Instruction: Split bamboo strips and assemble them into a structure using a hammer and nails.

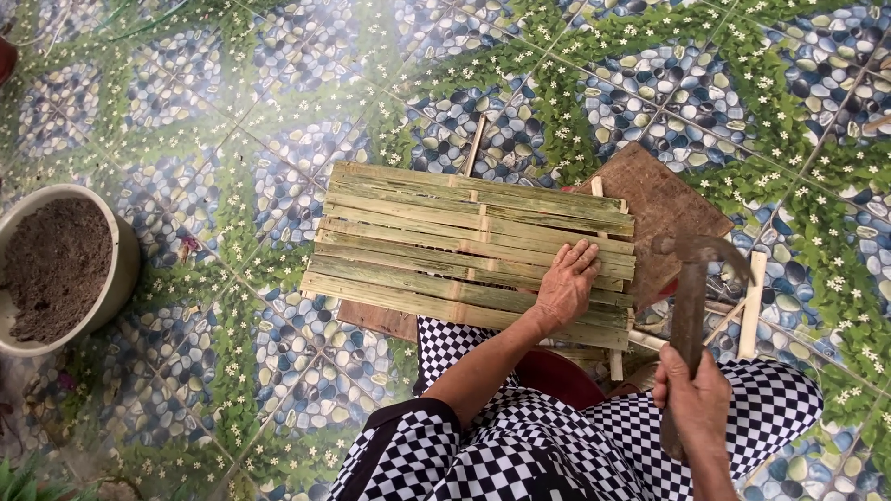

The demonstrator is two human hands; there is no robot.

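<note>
Bare fingers of the left hand [566, 286] lie spread and flat, gripping nothing, on the panel of green split-bamboo slats [473, 250], near its right edge. Fingers of the right hand [694, 401] are clenched round the handle of the rusty claw hammer [691, 297], whose head is raised beside the panel's right end, not touching it. Under the panel's right part lies a brown wooden board [664, 199], and loose pale bamboo sticks [750, 306] crowd the floor beyond the hammer. Left of the panel the pebble-and-leaf patterned tile floor [278, 111] is open; a pale round pot of dark soil [58, 267] stands well apart
</note>
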